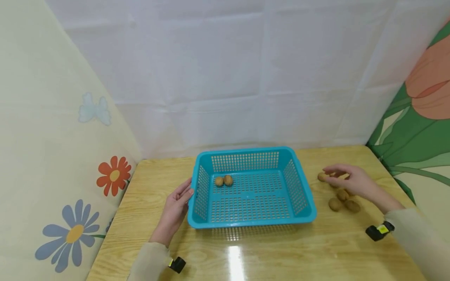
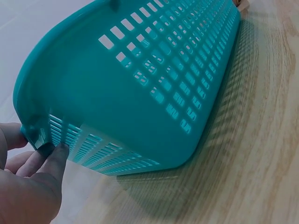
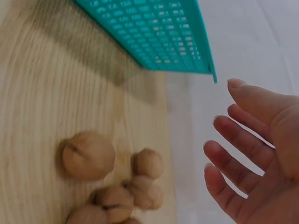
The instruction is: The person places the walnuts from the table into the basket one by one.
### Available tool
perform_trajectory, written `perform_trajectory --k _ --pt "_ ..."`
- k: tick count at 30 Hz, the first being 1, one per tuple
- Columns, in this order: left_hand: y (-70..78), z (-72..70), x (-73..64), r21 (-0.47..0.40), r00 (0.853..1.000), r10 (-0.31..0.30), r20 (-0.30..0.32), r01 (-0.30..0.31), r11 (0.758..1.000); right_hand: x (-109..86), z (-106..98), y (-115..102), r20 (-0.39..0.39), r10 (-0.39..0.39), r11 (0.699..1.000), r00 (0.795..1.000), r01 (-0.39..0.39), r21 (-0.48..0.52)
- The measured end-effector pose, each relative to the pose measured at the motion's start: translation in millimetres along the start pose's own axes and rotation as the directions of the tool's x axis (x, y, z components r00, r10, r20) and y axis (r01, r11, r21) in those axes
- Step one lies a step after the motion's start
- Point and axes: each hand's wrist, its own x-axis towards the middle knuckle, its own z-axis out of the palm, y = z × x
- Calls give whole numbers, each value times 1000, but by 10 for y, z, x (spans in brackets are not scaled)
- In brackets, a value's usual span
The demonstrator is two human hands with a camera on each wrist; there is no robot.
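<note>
A blue-green plastic basket (image 1: 246, 197) with pierced walls stands on the table, and two walnuts (image 1: 223, 180) lie side by side in its left part. My left hand (image 1: 175, 207) grips the basket's left rim; in the left wrist view the thumb (image 2: 13, 135) is at the rim and the fingers bend under it against the outer wall. Right of the basket, my right hand (image 1: 349, 180) hovers over several loose walnuts (image 1: 335, 204). Its fingers are spread and relaxed in the right wrist view, with nothing in them, and the walnuts (image 3: 88, 155) lie on the wood apart from it.
The pale wooden table (image 1: 274, 253) ends at a white cloth backdrop (image 1: 218, 78) just behind the basket. A flowered panel (image 1: 70, 175) borders the left side, and another panel with large green leaves (image 1: 422, 144) borders the right.
</note>
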Motion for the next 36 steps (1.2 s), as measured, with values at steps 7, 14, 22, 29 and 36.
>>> perform_trajectory --k 7,14,22,29,36 --pt "-2 -7 -5 -9 1000 -4 -7 4 1000 -211 -78 332 -27 66 998 997 -66 -20" --pt "-4 -9 -11 -12 1000 -3 -11 3 1000 -362 -54 600 -54 145 986 988 -149 -69" --pt "-6 -9 -15 -1 1000 -7 -7 7 1000 -438 72 908 -99 142 976 985 -157 -154" --pt "-14 1 -11 1 1000 -3 -5 3 1000 -429 149 1018 -88 141 977 986 -153 -148" --pt "-10 -3 -5 6 1000 -5 -1 5 1000 -387 166 976 -104 127 977 986 -143 -160"
